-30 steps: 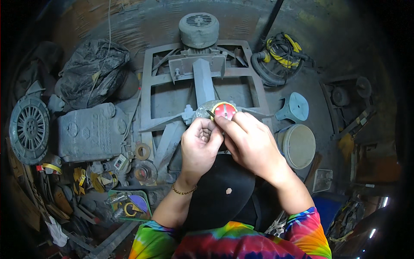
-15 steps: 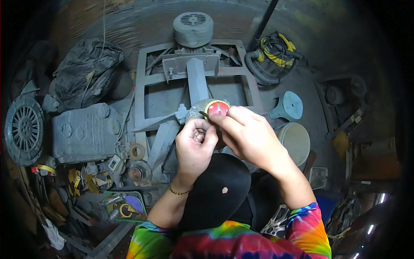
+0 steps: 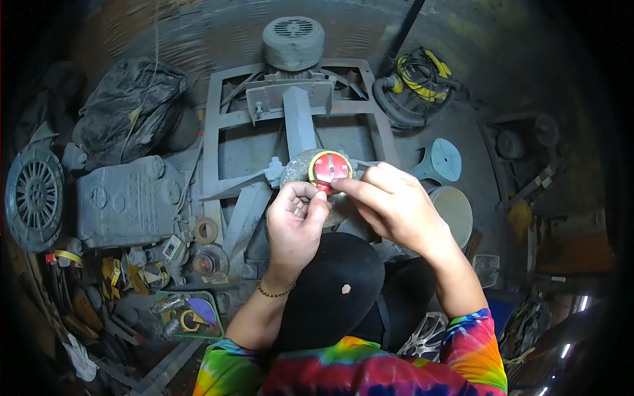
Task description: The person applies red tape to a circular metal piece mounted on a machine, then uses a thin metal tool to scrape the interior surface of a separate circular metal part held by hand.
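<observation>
- Red disc (image 3: 326,169) with yellow rim was in front of the person, above a grey round plate (image 3: 295,170).
- Left thumb and fingers of the left hand (image 3: 295,221) pinched a red tab (image 3: 322,190) below it.
- Right hand (image 3: 396,208) had a fingertip at the lower rim; any pinch, I could not tell.
- The work seemed unfinished; the remaining part was unclear.
- Its face looked upward; being round, it showed no long axis, but its grey strip (image 3: 331,163) ran nearly away from the person.

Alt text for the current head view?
A bare left hand pinches the lower edge of a round, yellow-rimmed red object as the bare right hand touches it. Beyond is a grey metal frame carrying a cylindrical grey motor, with a pale-blue plastic stool to the right.
</observation>
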Available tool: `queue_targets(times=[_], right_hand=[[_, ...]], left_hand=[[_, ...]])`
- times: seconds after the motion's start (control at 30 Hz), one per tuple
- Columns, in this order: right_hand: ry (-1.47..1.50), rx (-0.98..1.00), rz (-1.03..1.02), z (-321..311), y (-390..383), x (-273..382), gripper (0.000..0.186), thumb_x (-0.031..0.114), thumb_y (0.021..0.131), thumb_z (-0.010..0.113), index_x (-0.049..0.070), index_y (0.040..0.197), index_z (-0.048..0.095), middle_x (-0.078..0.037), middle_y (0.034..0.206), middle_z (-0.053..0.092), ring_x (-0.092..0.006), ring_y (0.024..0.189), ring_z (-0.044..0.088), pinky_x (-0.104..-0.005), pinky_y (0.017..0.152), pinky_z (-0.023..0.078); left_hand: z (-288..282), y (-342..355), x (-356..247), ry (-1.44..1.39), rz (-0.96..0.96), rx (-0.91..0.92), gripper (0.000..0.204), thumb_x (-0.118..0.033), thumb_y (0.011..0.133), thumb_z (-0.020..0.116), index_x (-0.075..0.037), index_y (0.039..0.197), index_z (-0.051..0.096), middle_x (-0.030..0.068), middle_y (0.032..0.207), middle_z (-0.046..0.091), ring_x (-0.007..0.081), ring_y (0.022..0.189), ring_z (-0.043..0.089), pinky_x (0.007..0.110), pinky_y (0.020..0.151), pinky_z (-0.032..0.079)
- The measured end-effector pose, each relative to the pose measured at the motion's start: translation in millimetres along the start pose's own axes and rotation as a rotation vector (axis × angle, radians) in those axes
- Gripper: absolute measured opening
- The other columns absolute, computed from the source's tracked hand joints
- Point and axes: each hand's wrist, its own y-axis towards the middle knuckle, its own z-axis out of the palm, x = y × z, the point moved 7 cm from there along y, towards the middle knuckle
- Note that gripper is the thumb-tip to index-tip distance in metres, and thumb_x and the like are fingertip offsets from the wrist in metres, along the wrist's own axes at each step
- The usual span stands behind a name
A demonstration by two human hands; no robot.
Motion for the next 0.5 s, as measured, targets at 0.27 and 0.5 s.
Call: queue_targets(times=[0.27, 0.5], right_hand=[[-0.103, -0.006, -0.046, 0.3, 0.9, 3.6, 0.043, 0.010, 0.072, 0.069, 0.008, 0.115, 0.063, -0.005, 0.085, 0.056, -0.0240, 0.072, 0.054, -0.0350, 0.067, 0.048], [-0.148, 0.057, -0.016, -0.5, -4.6, 1.2, 0.044, 0.009, 0.073, 0.068, 0.009, 0.116, 0.062, -0.005, 0.084, 0.056, -0.0243, 0.074, 0.055, -0.0353, 0.068, 0.048]], left_hand=[[1.4, -1.4, 4.2, -0.040, -0.032, -0.006, 0.003, -0.002, 0.096, 0.056, -0.001, 0.093, 0.056, 0.0065, 0.081, 0.064, 0.0088, 0.069, 0.060, 0.022, 0.064, 0.050], [-1.5, -1.9, 7.6, -0.110, -0.072, -0.025, 0.003, -0.001, 0.096, 0.054, 0.000, 0.094, 0.056, 0.0072, 0.080, 0.063, 0.0103, 0.068, 0.059, 0.024, 0.064, 0.049]])
